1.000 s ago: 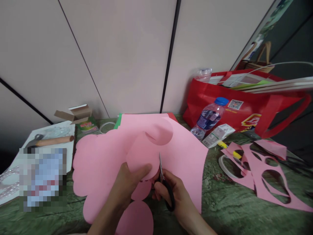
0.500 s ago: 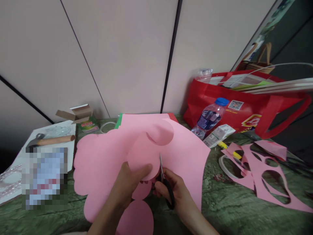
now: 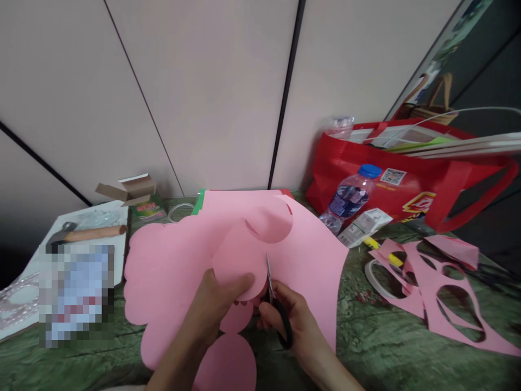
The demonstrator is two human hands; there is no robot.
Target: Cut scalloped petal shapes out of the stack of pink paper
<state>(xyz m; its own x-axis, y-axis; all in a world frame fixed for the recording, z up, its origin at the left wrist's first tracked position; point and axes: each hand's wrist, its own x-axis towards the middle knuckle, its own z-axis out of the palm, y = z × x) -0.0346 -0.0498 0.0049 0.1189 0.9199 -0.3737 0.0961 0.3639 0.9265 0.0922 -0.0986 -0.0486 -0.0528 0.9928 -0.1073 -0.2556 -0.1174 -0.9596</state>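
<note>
My left hand [image 3: 222, 296] pinches a pink sheet of paper [image 3: 238, 260] with a rounded edge, the thumb on top and the other fingers beneath. In my right hand [image 3: 291, 312] is a pair of black-handled scissors [image 3: 280, 320], its blades pointing up and away along the right edge of the held paper. Below the hands lie pink paper circles [image 3: 230, 361]. Behind them spreads a large scalloped pink sheet [image 3: 163, 271], and another big pink sheet [image 3: 313, 260] extends to the right.
At right stand a red bag [image 3: 407, 184], a blue-capped bottle [image 3: 352, 195] and a small white carton [image 3: 366, 225]. Pink paper offcuts [image 3: 431, 304] lie near a tape roll [image 3: 372, 277]. At left are a hammer [image 3: 93, 233] and an opened box [image 3: 146, 203].
The view has shifted very slightly. Both hands, the scissors and the held paper keep nearly the same positions.
</note>
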